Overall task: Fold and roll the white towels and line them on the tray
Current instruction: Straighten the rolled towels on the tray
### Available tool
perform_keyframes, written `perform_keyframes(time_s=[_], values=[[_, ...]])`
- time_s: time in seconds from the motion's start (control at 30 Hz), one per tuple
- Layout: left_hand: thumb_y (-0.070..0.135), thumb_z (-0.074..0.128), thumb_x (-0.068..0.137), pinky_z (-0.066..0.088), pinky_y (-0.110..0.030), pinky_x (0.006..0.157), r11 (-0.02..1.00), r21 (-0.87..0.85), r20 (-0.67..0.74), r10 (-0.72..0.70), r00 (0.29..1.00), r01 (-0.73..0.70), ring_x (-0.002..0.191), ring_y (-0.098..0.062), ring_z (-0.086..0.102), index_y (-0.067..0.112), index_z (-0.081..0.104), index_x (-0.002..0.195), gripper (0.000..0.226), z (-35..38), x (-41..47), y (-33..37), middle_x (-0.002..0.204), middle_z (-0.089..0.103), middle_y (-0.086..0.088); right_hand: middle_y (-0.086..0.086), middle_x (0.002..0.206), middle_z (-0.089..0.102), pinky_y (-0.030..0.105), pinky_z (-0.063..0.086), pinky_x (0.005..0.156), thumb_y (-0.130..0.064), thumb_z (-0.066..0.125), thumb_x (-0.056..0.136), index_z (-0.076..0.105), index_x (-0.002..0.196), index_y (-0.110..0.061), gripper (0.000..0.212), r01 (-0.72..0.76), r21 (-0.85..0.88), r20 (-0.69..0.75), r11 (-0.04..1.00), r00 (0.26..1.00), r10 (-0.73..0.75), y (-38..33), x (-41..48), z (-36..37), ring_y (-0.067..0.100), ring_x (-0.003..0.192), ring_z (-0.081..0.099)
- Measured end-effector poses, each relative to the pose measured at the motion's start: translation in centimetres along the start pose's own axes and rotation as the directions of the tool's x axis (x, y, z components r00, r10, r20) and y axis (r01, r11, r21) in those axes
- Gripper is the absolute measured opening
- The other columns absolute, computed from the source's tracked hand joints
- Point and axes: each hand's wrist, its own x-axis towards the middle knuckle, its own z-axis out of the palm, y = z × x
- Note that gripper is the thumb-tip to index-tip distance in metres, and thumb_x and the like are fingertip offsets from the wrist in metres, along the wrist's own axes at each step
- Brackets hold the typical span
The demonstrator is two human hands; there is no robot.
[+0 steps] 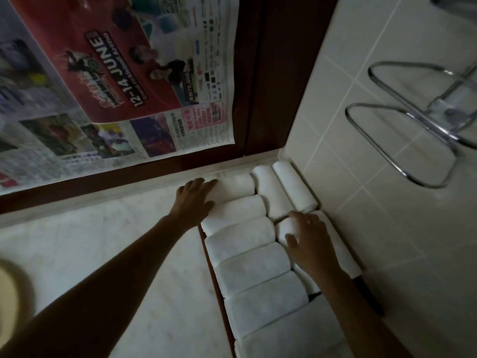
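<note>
The rolled white towels (247,270) are lying side by side in a dark tray (370,298) on the pale counter (129,254), just beside a tiled surface (387,228) on the right. The left hand (195,200) is pressing straight, nearly joined fingers against the left ends of the far rolls. The right hand (313,244) is resting its spread fingers on a short roll (285,226) at the tray's right side.

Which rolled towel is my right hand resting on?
The roll in the right column just nearer than the two far-corner rolls; your right hand covers it, its end showing between thumb and fingers.
</note>
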Motion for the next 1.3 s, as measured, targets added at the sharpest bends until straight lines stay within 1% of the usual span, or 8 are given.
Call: perform_keyframes(time_s=[0.13, 0.37, 0.5, 0.6, 0.8, 0.97, 1.13, 1.3], values=[[0.032, 0.064, 0.098, 0.038, -0.05, 0.109, 1.0, -0.003, 0.058, 0.003, 0.998, -0.003, 0.133, -0.034, 0.046, 0.033, 0.031, 0.158, 0.068, -0.3, 1.2, -0.5, 0.15, 0.046, -0.01, 0.014, 0.133, 0.056, 0.049, 0.055, 0.085, -0.029, 0.078, 0.083, 0.054, 0.143, -0.024, 0.066, -0.046, -0.003, 0.023, 0.999, 0.999, 0.046, 2.2, -3.4, 1.7, 0.037, 0.111, 0.057], [0.043, 0.066, 0.094, 0.025, -0.051, 0.12, 0.991, -0.036, -0.02, 0.127, 0.992, -0.127, 0.148, -0.034, 0.029, 0.025, 0.031, 0.158, 0.076, 0.1, 2.7, 6.0, 0.162, 0.029, -0.012, 0.012, 0.136, 0.056, 0.048, 0.056, 0.083, -0.03, 0.081, 0.078, 0.054, 0.144, -0.027, 0.071, -0.054, -0.055, -0.045, 0.997, 0.998, 0.052, 2.8, -4.3, 2.0, 0.036, 0.11, 0.058], [0.051, 0.061, 0.095, 0.027, -0.051, 0.119, 0.963, 0.012, 0.073, 0.269, 0.96, -0.271, 0.148, -0.033, 0.03, 0.03, 0.034, 0.157, 0.071, 2.5, 4.3, 11.1, 0.162, 0.03, -0.01, 0.01, 0.132, 0.058, 0.051, 0.057, 0.079, -0.032, 0.078, 0.08, 0.05, 0.145, -0.029, 0.07, -0.067, -0.074, -0.048, 0.995, 0.997, 0.064, 3.2, -5.6, 2.3, 0.033, 0.109, 0.059], [0.057, 0.055, 0.094, 0.024, -0.05, 0.121, 0.955, 0.103, 0.142, 0.264, 0.954, -0.28, 0.148, -0.03, 0.031, 0.033, 0.037, 0.155, 0.067, 3.6, 5.0, 12.4, 0.163, 0.029, -0.007, 0.012, 0.121, 0.062, 0.051, 0.057, 0.073, -0.028, 0.079, 0.079, 0.053, 0.143, -0.026, 0.069, -0.08, -0.053, -0.076, 0.995, 0.994, 0.075, 3.0, -6.0, 2.5, 0.035, 0.099, 0.061], [0.053, 0.06, 0.091, 0.028, -0.051, 0.116, 0.946, 0.129, 0.091, 0.288, 0.953, -0.298, 0.143, -0.032, 0.034, 0.029, 0.043, 0.151, 0.067, 3.4, 7.0, 14.4, 0.157, 0.034, -0.011, 0.009, 0.123, 0.06, 0.05, 0.053, 0.09, -0.044, 0.053, 0.094, 0.056, 0.14, -0.026, 0.05, -0.081, -0.095, -0.149, 0.992, 0.987, 0.066, 4.6, -5.2, 0.7, 0.032, 0.11, 0.058], [0.062, 0.046, 0.096, 0.026, -0.052, 0.119, 0.927, 0.144, 0.132, 0.328, 0.935, -0.345, 0.149, -0.029, 0.031, 0.038, 0.029, 0.158, 0.069, 4.5, 9.0, 17.0, 0.165, 0.024, -0.01, 0.015, 0.117, 0.064, 0.049, 0.056, 0.085, -0.03, 0.081, 0.077, 0.061, 0.139, -0.027, 0.064, -0.151, -0.246, -0.156, 0.957, 0.981, 0.114, 8.5, -4.6, 0.0, 0.036, 0.105, 0.064], [0.072, 0.019, 0.075, 0.035, -0.052, 0.112, 0.937, 0.089, 0.12, 0.326, 0.938, -0.338, 0.14, -0.031, 0.046, 0.033, 0.048, 0.151, 0.091, 5.6, 9.5, 17.9, 0.158, 0.038, -0.015, 0.012, 0.109, 0.068, 0.043, 0.059, 0.079, -0.03, 0.09, 0.067, 0.066, 0.134, -0.026, 0.071, -0.105, -0.319, -0.213, 0.942, 0.976, 0.037, 9.5, -5.8, -0.1, 0.031, 0.098, 0.068], [0.066, 0.027, 0.082, 0.045, -0.056, 0.102, 0.915, 0.116, 0.132, 0.371, 0.919, -0.386, 0.129, -0.037, 0.057, 0.028, 0.054, 0.147, 0.08, 6.2, 9.8, 17.5, 0.152, 0.045, -0.021, 0.014, 0.11, 0.068, 0.044, 0.059, 0.08, -0.029, 0.09, 0.068, 0.066, 0.135, -0.026, 0.071, -0.125, -0.323, -0.225, 0.938, 0.973, 0.052, 9.3, -5.8, 0.3, 0.032, 0.1, 0.068]])
